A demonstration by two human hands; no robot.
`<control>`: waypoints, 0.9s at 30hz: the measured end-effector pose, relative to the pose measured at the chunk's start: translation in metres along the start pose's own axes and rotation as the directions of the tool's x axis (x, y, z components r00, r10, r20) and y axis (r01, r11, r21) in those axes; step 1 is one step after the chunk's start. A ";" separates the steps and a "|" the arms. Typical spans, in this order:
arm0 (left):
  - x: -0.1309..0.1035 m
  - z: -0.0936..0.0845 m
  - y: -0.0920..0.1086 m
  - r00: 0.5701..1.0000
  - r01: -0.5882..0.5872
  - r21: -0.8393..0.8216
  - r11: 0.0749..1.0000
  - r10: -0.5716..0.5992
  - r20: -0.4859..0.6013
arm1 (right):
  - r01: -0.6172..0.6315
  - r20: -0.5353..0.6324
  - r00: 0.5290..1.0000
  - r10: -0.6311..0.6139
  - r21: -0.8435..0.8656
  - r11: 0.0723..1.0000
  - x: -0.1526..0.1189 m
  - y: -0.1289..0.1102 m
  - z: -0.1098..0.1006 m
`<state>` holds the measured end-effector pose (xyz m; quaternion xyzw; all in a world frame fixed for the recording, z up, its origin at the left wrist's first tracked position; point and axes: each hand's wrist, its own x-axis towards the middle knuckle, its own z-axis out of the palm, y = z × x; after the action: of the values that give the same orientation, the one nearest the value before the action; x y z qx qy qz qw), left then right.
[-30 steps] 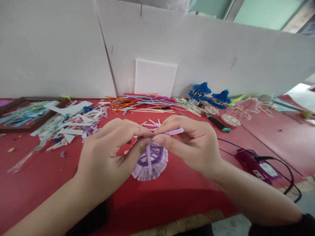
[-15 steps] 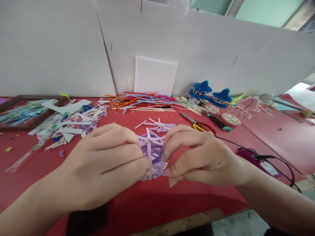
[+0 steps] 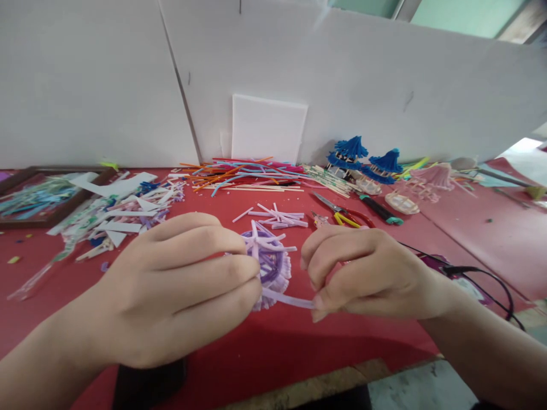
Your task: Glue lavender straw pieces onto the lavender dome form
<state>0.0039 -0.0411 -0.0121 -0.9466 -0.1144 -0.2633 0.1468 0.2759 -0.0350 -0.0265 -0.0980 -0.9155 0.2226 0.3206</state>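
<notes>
My left hand [image 3: 183, 285] is closed on a small round purple craft piece [image 3: 280, 267], covering its left side. The piece has a dark purple ring, a pleated lilac rim and crossed lilac sticks on top. A pale lilac strip [image 3: 288, 298] stretches from the piece's lower edge, under my left fingertips, to my right hand [image 3: 363, 273]. The thumb and fingers of that hand pinch the strip's free end, apart from the piece itself. Just beyond the piece lies a small pile of cut lilac sticks [image 3: 280, 215] on the red tabletop [image 3: 239, 353].
Pliers [image 3: 348, 219] and a green-black handled tool [image 3: 380, 209] lie right of centre. Blue pleated models [image 3: 350, 149] stand behind them. Coloured sticks [image 3: 252, 173] line the back. Paper scraps [image 3: 123, 213] lie left, beside a brown-framed tray [image 3: 55, 216]. A black cable [image 3: 482, 270] runs right.
My right hand has moved right, away from the craft piece, drawing the lilac strip out between both hands. More of the pleated rim shows. My left hand still grips the piece.
</notes>
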 end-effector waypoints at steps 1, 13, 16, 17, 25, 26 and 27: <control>0.001 0.000 0.000 1.000 -0.008 0.004 1.000 0.008 0.007 | -0.003 0.001 1.000 0.003 0.006 1.000 -0.001 0.000 0.001; -0.001 0.031 0.023 0.493 0.842 -0.287 0.457 -0.868 0.062 | -0.019 -0.342 0.919 -0.193 -0.530 0.848 -0.026 0.008 0.042; -0.004 0.036 0.034 0.449 0.842 -0.390 0.373 -0.885 0.125 | -0.020 -0.361 0.914 -0.187 -0.499 0.866 -0.031 0.017 0.049; -0.004 0.038 0.036 0.445 0.837 -0.410 0.363 -0.887 0.124 | -0.021 -0.365 0.913 -0.181 -0.486 0.874 -0.032 0.020 0.051; 0.003 0.045 0.038 0.450 0.831 -0.403 0.383 -0.889 0.084 | -0.048 -0.357 0.924 -0.139 -0.467 0.883 -0.024 0.023 0.054; 0.003 0.045 0.038 0.447 0.832 -0.403 0.380 -0.891 0.083 | -0.049 -0.358 0.924 -0.139 -0.468 0.883 -0.024 0.024 0.054; 0.004 0.045 0.038 0.441 0.835 -0.404 0.374 -0.894 0.083 | -0.052 -0.361 0.922 -0.138 -0.469 0.882 -0.023 0.024 0.055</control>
<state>0.0391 -0.0605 -0.0548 -0.7307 -0.5270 -0.3876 -0.1950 0.2602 -0.0400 -0.0883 -0.1937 -0.8631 -0.0368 0.4649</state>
